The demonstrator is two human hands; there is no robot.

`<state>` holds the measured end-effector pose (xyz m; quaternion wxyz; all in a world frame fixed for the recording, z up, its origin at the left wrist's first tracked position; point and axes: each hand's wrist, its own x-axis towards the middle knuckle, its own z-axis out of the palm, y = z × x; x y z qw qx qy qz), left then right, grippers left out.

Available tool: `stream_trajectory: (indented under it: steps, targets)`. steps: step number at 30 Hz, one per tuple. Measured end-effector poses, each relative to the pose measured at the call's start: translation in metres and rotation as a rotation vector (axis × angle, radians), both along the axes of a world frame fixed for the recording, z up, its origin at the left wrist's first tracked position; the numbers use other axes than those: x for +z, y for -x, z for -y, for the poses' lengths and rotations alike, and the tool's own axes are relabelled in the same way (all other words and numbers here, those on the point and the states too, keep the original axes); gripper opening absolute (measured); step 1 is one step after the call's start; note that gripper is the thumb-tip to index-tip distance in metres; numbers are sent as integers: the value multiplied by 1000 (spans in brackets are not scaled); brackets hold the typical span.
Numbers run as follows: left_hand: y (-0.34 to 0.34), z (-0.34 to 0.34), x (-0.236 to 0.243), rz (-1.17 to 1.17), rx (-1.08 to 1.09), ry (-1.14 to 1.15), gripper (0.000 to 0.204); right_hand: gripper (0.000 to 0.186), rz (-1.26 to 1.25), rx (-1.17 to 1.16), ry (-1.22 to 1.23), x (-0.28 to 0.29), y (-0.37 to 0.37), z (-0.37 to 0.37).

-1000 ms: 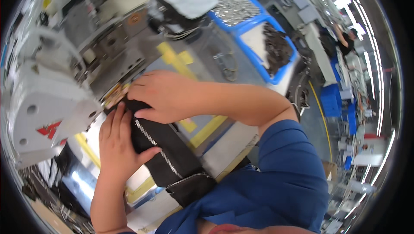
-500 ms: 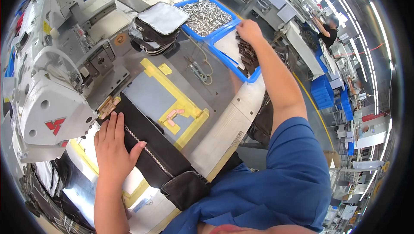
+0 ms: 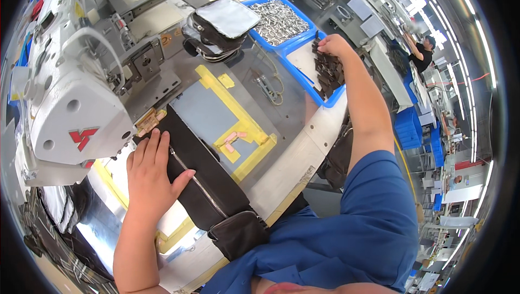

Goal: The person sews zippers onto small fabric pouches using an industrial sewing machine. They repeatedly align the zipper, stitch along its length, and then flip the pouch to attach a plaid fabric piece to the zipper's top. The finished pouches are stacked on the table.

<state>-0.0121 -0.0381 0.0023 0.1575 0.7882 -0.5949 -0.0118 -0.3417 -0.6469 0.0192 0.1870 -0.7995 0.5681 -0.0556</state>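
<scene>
My left hand [image 3: 155, 173] lies with fingers spread on a black fabric piece [image 3: 208, 164] with a long silver zipper [image 3: 200, 185] and a small zipped pouch [image 3: 237, 234] at its lower end, beside the white sewing machine head [image 3: 78, 123]. My right hand [image 3: 336, 47] is pinched on a dark brown strip [image 3: 317, 43] over the right blue tray [image 3: 299, 78], which holds a pile of dark strips [image 3: 329, 74].
Metal hardware fills another blue tray [image 3: 279, 18]. A stack of lined black pieces [image 3: 216, 26], scissors [image 3: 265, 85] and a yellow-taped template [image 3: 208, 115] lie on the table. A co-worker [image 3: 421, 53] works at the right, near blue bins [image 3: 407, 129].
My right hand has moved from the black fabric piece to the tray of dark strips and now grips one. My left hand stays on the fabric.
</scene>
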Motion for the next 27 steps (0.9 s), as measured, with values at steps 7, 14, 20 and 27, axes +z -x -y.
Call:
stream_trajectory:
  steps: [7, 14, 20, 27]
  targets:
    - [1, -3, -1, 31, 10, 63, 93, 21, 551, 298, -127, 44, -110, -137]
    - [5, -11, -5, 83, -57, 84, 76, 17, 569, 898, -380, 37, -233, -344]
    - [7, -14, -6, 86, -76, 110, 71, 16, 521, 1157, 59, 6, -270, -389]
    - [7, -10, -5, 52, -85, 104, 72, 19, 579, 1402, 392, -19, -261, -392]
